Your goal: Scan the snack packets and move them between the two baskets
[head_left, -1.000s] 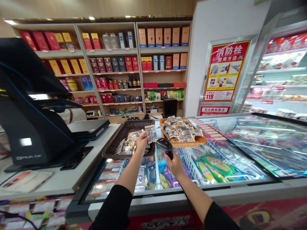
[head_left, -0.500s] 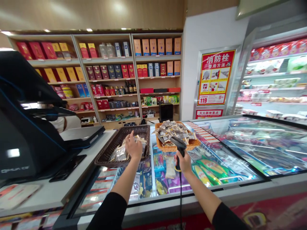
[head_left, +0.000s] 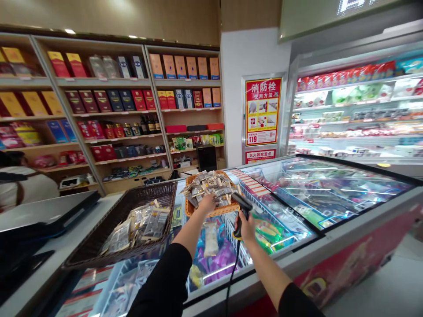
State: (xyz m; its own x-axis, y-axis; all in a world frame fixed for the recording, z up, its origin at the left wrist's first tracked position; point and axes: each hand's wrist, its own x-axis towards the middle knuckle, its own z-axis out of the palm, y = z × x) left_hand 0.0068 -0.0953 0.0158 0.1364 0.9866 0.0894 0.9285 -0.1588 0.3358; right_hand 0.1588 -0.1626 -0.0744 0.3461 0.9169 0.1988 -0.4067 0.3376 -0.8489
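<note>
My right hand (head_left: 246, 226) is wrapped around the handle of a black and yellow barcode scanner (head_left: 243, 204), its head tilted toward the left and its cable hanging down. My left hand (head_left: 207, 204) reaches to the near side of an orange wicker basket (head_left: 194, 210) heaped with small packets (head_left: 211, 182). Its fingertips are lost among the packets, so a grip does not show. To the left lies a dark brown wicker basket (head_left: 95, 235), which holds a smaller pile of similar packets (head_left: 142, 224).
Both baskets rest over a glass-topped chest freezer (head_left: 317, 240) with bagged goods inside. At the left are a counter (head_left: 79, 237) and dark checkout equipment (head_left: 39, 220). Another person (head_left: 28, 180) is behind it. Shelves of boxes (head_left: 115, 114) line the back wall.
My left hand has gone from the brown basket to the packets in the orange basket. The view has turned right. The scanner stays in my right hand, closer to the orange basket's right side.
</note>
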